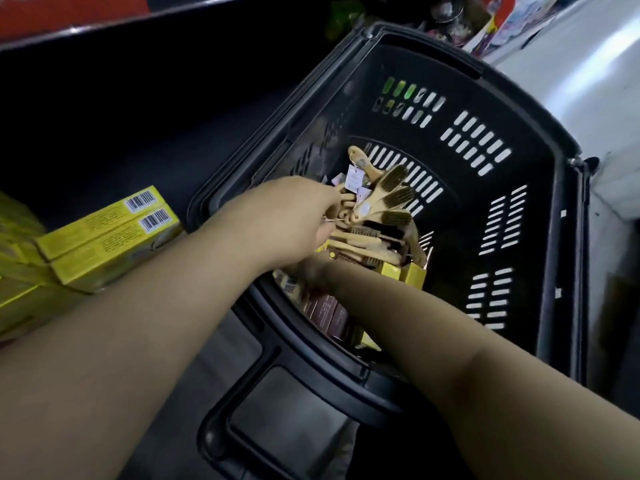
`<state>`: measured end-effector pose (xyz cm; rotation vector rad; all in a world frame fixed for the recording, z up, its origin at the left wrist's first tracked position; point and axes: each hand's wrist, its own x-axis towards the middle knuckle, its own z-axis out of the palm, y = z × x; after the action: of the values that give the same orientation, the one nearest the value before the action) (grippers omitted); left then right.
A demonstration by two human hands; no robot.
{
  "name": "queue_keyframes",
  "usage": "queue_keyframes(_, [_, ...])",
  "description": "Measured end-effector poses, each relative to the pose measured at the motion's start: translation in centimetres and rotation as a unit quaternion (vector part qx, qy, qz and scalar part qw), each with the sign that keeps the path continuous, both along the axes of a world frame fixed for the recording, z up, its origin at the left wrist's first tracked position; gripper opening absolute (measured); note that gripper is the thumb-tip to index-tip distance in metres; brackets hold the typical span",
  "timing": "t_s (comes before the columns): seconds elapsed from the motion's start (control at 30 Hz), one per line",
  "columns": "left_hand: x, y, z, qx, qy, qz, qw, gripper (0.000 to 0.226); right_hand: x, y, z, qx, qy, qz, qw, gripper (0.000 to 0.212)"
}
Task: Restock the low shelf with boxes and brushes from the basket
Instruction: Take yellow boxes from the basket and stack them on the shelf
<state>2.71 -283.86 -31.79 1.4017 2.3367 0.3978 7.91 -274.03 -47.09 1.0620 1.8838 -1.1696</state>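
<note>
A black plastic basket (519,109) stands on the floor in front of the low shelf (104,140). In it lie several wooden brushes (388,199) with dark bristles and paper tags, over brown boxes (329,311) and yellow boxes (412,273). My left hand (294,220) reaches into the basket and grips the handles of a bunch of brushes. My right hand (311,271) is lower in the basket, mostly hidden under my left hand, among the boxes; its fingers do not show.
Two yellow boxes with barcodes (110,233) lie on the low shelf at the left, beside more yellow packs (17,271). The basket's handle (277,393) lies towards me. A pale floor (588,81) runs at the right. Mixed goods (460,15) sit beyond the basket.
</note>
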Motion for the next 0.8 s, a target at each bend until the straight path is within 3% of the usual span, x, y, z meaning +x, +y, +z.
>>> queue_keyframes(0.1, [-0.3, -0.1, -0.1, 0.040, -0.023, 0.027, 0.999, 0.018, 0.9, 1.2, 1.7, -0.053, -0.011, -0.091, 0.994, 0.024])
queue_keyframes(0.2, [-0.1, 0.1, 0.1, 0.031, -0.008, 0.027, 0.999, 0.021, 2.1, 2.8, 5.9, -0.070, 0.053, -0.152, 0.984, 0.025])
queue_keyframes(0.3, [0.4, 0.5, 0.0, 0.023, -0.011, 0.057, 0.998, 0.029, 4.6, 3.7, 10.5, -0.190, 0.144, -0.247, 0.939, 0.041])
queue_keyframes(0.37, [0.9, 0.9, 0.3, 0.061, -0.084, 0.105, 0.989, 0.034, 6.6, 4.1, 12.7, -0.275, 0.196, -0.277, 0.899, 0.044])
queue_keyframes(0.43, [1.7, 1.3, 0.6, 0.114, -0.211, 0.167, 0.956, 0.036, 8.0, 4.2, 14.6, -0.309, 0.224, -0.272, 0.883, 0.047])
queue_keyframes(0.5, [2.6, 1.6, 0.7, 0.154, -0.362, 0.221, 0.893, 0.030, 8.4, 4.2, 15.6, -0.317, 0.250, -0.257, 0.878, 0.046])
queue_keyframes(0.53, [2.8, 1.6, 0.6, 0.154, -0.426, 0.228, 0.862, 0.023, 8.5, 4.2, 16.0, -0.315, 0.270, -0.255, 0.873, 0.047])
queue_keyframes(0.6, [2.9, 1.5, 0.5, 0.140, -0.516, 0.221, 0.816, 0.031, 8.6, 4.0, 16.4, -0.314, 0.312, -0.259, 0.858, 0.051])
queue_keyframes(0.73, [2.3, 1.5, 0.5, 0.183, -0.605, 0.230, 0.740, 0.035, 8.1, 3.9, 15.5, -0.298, 0.335, -0.257, 0.856, 0.049])
queue_keyframes(0.8, [2.2, 1.6, 0.3, 0.213, -0.602, 0.241, 0.731, 0.031, 7.6, 4.5, 14.7, -0.270, 0.342, -0.263, 0.861, 0.044])
